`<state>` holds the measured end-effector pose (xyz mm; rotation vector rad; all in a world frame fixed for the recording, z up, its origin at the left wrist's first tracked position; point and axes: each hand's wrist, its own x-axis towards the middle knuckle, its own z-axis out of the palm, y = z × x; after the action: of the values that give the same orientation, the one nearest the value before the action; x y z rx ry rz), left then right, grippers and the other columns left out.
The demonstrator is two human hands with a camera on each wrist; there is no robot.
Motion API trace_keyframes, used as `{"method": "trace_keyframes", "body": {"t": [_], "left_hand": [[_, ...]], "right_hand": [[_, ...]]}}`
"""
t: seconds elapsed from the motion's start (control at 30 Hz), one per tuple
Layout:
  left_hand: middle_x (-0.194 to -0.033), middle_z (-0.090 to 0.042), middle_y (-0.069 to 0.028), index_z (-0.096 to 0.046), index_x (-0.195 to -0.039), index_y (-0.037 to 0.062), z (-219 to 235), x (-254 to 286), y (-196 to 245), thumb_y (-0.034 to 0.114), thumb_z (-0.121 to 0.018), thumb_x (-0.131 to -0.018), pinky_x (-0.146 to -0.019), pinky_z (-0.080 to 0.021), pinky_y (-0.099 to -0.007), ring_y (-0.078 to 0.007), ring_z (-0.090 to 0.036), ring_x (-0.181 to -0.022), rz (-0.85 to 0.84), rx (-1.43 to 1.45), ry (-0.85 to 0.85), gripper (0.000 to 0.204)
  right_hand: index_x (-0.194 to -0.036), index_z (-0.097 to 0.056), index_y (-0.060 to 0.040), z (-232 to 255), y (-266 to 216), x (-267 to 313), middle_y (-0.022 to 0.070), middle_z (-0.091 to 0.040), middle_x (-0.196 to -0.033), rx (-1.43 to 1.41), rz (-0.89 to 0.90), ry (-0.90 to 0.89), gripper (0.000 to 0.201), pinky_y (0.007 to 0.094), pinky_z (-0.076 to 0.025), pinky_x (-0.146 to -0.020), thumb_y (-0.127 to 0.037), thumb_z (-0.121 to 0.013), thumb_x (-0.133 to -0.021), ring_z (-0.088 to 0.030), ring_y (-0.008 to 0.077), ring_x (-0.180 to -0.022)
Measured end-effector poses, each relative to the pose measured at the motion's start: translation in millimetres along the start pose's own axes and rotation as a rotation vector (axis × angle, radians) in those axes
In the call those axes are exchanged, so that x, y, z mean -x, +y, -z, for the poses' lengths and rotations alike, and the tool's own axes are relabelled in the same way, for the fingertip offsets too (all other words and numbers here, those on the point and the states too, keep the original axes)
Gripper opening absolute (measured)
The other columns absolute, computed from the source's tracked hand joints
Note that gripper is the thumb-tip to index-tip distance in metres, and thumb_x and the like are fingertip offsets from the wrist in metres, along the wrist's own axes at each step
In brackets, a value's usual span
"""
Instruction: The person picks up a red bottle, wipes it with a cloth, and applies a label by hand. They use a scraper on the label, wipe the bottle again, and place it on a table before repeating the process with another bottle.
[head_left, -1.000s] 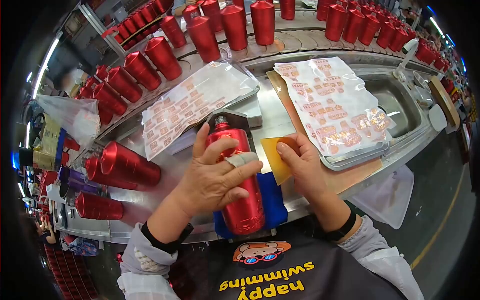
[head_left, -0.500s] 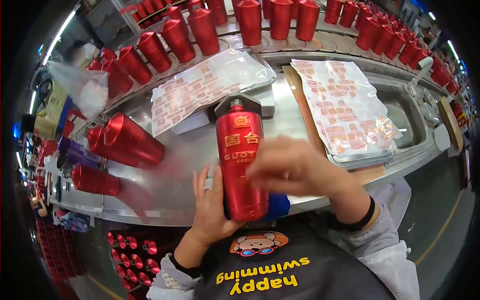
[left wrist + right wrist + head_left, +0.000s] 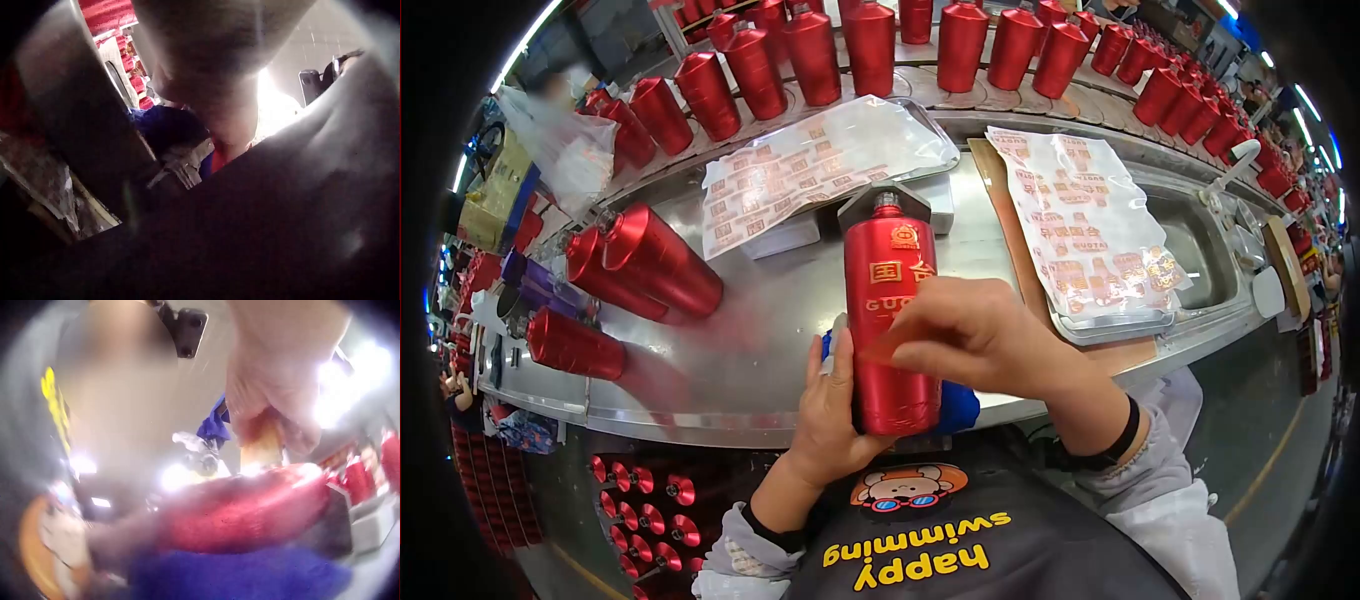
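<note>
The lettered red bottle (image 3: 890, 380) lies on its back on the table (image 3: 750, 300), gold characters up, its neck in a dark angular rest (image 3: 853, 212) and its lower part over a blue cloth (image 3: 960, 408).

The left hand (image 3: 830, 425) is unclenched, its fingers straight along the lower left side of the lettered red bottle and its thumb by the base. The right hand (image 3: 1000, 340) is over the right side of the lettered red bottle, pinching a yellow piece (image 3: 261, 450) between thumb and fingers, close against the red surface.

To the left of the lettered red bottle, three plain red bottles (image 3: 662, 262) lie tilted. Beyond its neck, slightly left, a printed sheet (image 3: 800, 170) covers a tray; to its right, a second printed sheet (image 3: 1090, 235) covers stacked trays, with a sink (image 3: 1200, 250) farther right. Beyond all these, upright red bottles (image 3: 870, 50) line a conveyor (image 3: 920, 92).
</note>
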<state>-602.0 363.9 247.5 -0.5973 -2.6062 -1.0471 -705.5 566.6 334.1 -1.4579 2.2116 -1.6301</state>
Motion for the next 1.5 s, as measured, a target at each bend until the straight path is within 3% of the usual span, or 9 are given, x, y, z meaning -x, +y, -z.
{"method": "trace_keyframes", "body": {"t": [0.1, 0.33, 0.47, 0.7, 0.87, 1.1, 1.33, 1.37, 1.5], "left_hand": [[-0.145, -0.037, -0.0292, -0.021, -0.148, -0.0052, 3, 0, -3, 0.053, -0.075, -0.073, -0.111, -0.013, -0.0635, -0.0481, -0.03, -0.137, 0.018, 0.054, -0.02, 0.11], [-0.141, -0.046, -0.0204, -0.052, -0.135, 0.0106, 56, -73, -30, 0.049, -0.06, -0.086, -0.111, -0.022, -0.0563, -0.044, -0.033, -0.134, -0.249, -0.036, -0.115, 0.063], [-0.09, -0.067, -0.0177, -0.069, -0.094, 0.008, 89, -189, -88, 0.029, -0.054, -0.09, -0.084, -0.047, -0.0478, -0.0389, -0.061, -0.091, -0.08, -0.455, -0.002, 0.026], [-0.116, -0.065, -0.0186, -0.064, -0.116, 0.0065, 77, -314, -221, 0.033, -0.055, -0.088, -0.09, -0.048, -0.0429, -0.0367, -0.061, -0.109, 0.386, -0.614, -0.293, 0.039], [-0.097, -0.068, -0.0165, -0.068, -0.098, 0.0054, 68, -337, -272, 0.044, -0.061, -0.086, -0.078, -0.048, -0.0416, -0.031, -0.064, -0.09, 0.38, -0.506, -0.225, 0.042], [-0.086, -0.069, -0.0149, -0.072, -0.091, 0.0057, 87, -334, -219, 0.042, -0.06, -0.088, -0.076, -0.049, -0.0387, -0.0247, -0.066, -0.084, 0.291, -0.448, 0.007, 0.038], [-0.101, -0.068, -0.0032, -0.071, -0.101, 0.0007, 87, -260, -43, 0.03, -0.062, -0.09, -0.083, -0.043, -0.0273, -0.0125, -0.059, -0.091, 0.185, 0.63, -0.042, 0.033], [-0.1, -0.068, -0.0039, -0.071, -0.102, 0.0005, 81, -242, -24, 0.027, -0.061, -0.091, -0.083, -0.044, -0.027, -0.0121, -0.059, -0.091, 0.202, 0.73, -0.047, 0.031], [-0.099, -0.066, -0.0053, -0.07, -0.105, -0.0007, 58, -182, 15, 0.018, -0.058, -0.094, -0.085, -0.044, -0.025, -0.0112, -0.059, -0.093, 0.264, 0.834, -0.013, 0.025]], "right_hand": [[-0.097, -0.063, -0.0017, 18, 35, 13, 0.0122, -0.065, -0.077, 0.351, -0.234, 0.486, 0.015, 0.0326, -0.05, -0.062, -0.009, -0.068, -0.085, -0.064, 0.0231, -0.066], [-0.109, -0.059, 0.0011, 77, 46, 8, 0.0166, -0.053, -0.138, 0.517, -0.145, 0.284, 0.028, 0.0282, -0.053, -0.083, 0.013, -0.045, -0.088, -0.058, 0.0236, -0.117], [-0.101, -0.06, 0.001, 81, 39, -13, 0.0229, -0.056, -0.129, 0.605, -0.062, 0.209, 0.023, 0.0394, -0.047, -0.097, 0.012, -0.05, -0.084, -0.056, 0.0393, -0.116], [-0.11, -0.062, 0.0015, 76, 20, 13, 0.0217, -0.059, -0.122, 0.61, -0.158, 0.186, 0.032, 0.0379, -0.05, -0.089, 0.013, -0.052, -0.082, -0.061, 0.0374, -0.108], [-0.109, -0.063, 0.0023, 88, 28, 40, 0.0211, -0.06, -0.12, 0.573, -0.33, 0.258, 0.029, 0.0357, -0.051, -0.086, 0.01, -0.054, -0.083, -0.062, 0.0343, -0.106], [-0.109, -0.064, 0.0023, 81, 39, 23, 0.0201, -0.061, -0.117, 0.503, -0.258, 0.311, 0.025, 0.0332, -0.051, -0.079, 0.007, -0.056, -0.085, -0.064, 0.0295, -0.098], [-0.121, -0.057, 0.0054, 46, 45, -27, 0.0068, -0.063, -0.099, -0.339, -0.375, 0.648, 0.043, 0.0242, -0.049, -0.072, -0.023, -0.067, -0.091, -0.059, 0.0109, -0.087], [-0.13, -0.052, 0.0018, 45, 36, -33, 0.0073, -0.06, -0.117, -0.52, -0.507, 0.571, 0.042, 0.0237, -0.051, -0.068, -0.019, -0.061, -0.095, -0.057, 0.0122, -0.107], [-0.106, -0.062, -0.0044, 21, 31, -29, 0.0035, -0.06, -0.111, -0.665, -0.371, 0.559, 0.024, 0.0235, -0.051, -0.068, -0.025, -0.064, -0.094, -0.058, 0.0079, -0.087]]}}
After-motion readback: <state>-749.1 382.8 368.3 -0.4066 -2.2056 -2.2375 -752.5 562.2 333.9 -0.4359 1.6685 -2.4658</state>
